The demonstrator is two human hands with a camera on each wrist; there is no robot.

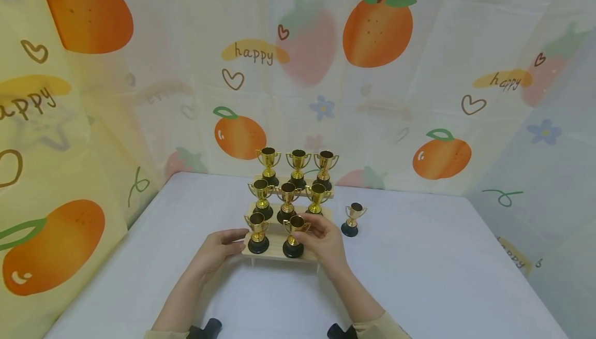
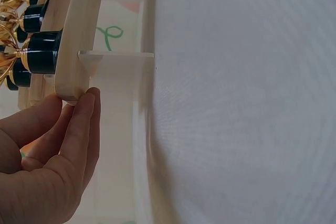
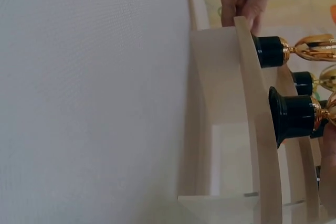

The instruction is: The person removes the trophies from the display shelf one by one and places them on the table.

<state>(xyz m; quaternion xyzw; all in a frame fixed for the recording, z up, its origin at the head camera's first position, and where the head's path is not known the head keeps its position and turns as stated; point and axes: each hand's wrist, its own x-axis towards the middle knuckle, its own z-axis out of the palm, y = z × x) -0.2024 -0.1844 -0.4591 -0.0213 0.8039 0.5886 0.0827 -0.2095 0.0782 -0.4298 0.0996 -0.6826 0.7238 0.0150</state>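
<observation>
A tiered wooden stand (image 1: 276,240) carries rows of small gold trophy cups on black bases. My left hand (image 1: 216,253) pinches the left end of its lowest board (image 2: 79,40) between thumb and fingers. On that same board, a trophy cup (image 1: 257,230) stands at the left end. With thumb and fingers my right hand (image 1: 326,240) grips another trophy cup (image 1: 293,250) by its upper part. In the right wrist view the held cup's black base (image 3: 295,116) looks slightly tilted at the board; whether it fully touches is unclear.
A single trophy cup (image 1: 352,220) stands on the white tabletop (image 1: 419,256) to the right of the stand. Behind it, the middle row (image 1: 287,199) and back row (image 1: 298,165) hold three cups each. A fruit-printed cloth (image 1: 326,96) hangs behind the table.
</observation>
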